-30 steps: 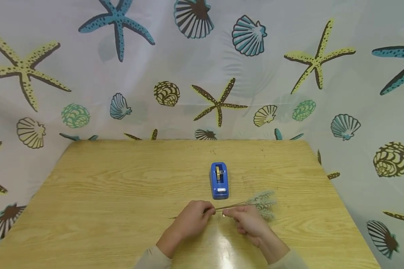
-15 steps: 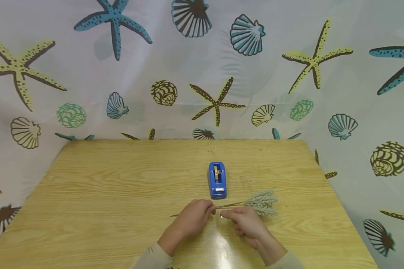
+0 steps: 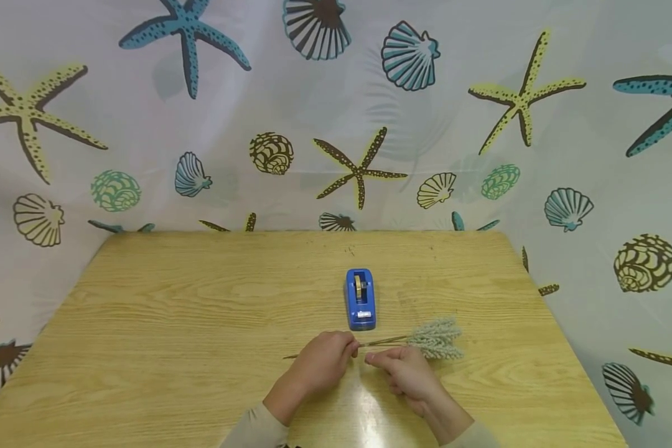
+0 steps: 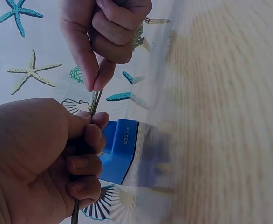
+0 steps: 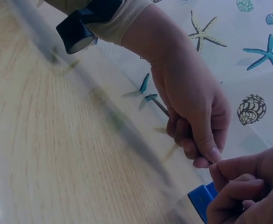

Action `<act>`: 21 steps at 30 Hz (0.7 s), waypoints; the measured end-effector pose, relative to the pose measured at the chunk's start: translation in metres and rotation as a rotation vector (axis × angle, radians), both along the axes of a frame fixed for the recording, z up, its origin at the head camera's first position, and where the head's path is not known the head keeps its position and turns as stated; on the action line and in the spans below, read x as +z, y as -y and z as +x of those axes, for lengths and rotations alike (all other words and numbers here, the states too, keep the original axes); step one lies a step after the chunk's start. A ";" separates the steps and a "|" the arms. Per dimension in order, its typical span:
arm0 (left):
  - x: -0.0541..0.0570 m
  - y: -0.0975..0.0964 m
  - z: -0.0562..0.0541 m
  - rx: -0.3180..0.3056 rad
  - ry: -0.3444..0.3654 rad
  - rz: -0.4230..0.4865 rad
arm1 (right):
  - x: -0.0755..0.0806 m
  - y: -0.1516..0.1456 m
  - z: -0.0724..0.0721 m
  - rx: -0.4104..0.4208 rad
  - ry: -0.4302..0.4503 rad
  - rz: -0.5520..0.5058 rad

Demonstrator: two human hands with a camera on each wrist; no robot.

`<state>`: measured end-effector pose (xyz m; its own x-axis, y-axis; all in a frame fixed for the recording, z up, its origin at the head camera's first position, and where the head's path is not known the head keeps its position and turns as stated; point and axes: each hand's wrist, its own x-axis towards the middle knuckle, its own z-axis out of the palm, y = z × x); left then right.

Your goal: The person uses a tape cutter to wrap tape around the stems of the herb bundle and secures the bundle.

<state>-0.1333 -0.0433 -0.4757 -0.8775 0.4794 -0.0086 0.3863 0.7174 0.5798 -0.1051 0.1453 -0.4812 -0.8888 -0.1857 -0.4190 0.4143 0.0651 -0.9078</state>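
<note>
A small bunch of pale green artificial wheat stalks (image 3: 437, 339) lies crosswise in the head view, heads to the right and thin brown stems (image 3: 386, 341) to the left. My left hand (image 3: 323, 362) grips the stems, which run through its curled fingers; their lower ends (image 5: 160, 106) stick out behind it. Close beside the stems, my right hand (image 3: 413, 372) has thumb and forefinger pinched together. In the left wrist view a narrow strip of clear tape (image 4: 95, 96) shows between these fingertips and the stems. Just beyond the hands stands a blue tape dispenser (image 3: 361, 305).
The wood-grain table (image 3: 201, 298) stretches to both sides. A cloth printed with starfish and shells (image 3: 229, 112) hangs behind it and along its sides. Faint specks mark the table's far part.
The right fingertips have shifted slightly left, nearer the left hand, and the shiny spot at them no longer shows. The left hand keeps its grip on the stems. The head view has drifted slightly.
</note>
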 end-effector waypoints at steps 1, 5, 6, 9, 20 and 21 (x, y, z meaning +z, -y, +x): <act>-0.001 0.000 0.000 -0.001 -0.002 0.001 | 0.000 0.000 0.000 -0.003 -0.001 0.006; -0.002 0.000 -0.001 0.001 0.009 0.026 | 0.000 0.000 0.001 -0.009 -0.009 0.011; -0.002 0.000 -0.001 0.001 0.014 0.039 | -0.001 -0.001 0.001 -0.011 -0.010 0.010; -0.003 -0.001 -0.002 0.006 0.021 0.061 | -0.002 -0.001 0.001 -0.016 -0.015 0.012; -0.009 -0.007 -0.004 0.067 -0.070 0.074 | -0.012 0.006 0.001 -0.087 -0.182 0.224; -0.010 -0.007 -0.004 0.069 -0.072 0.073 | -0.013 0.006 0.000 -0.089 -0.215 0.251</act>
<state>-0.1374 -0.0366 -0.4852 -0.9055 0.4150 0.0888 0.3803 0.7003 0.6041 -0.1047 0.1391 -0.4939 -0.9699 -0.0185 -0.2427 0.2289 0.2696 -0.9354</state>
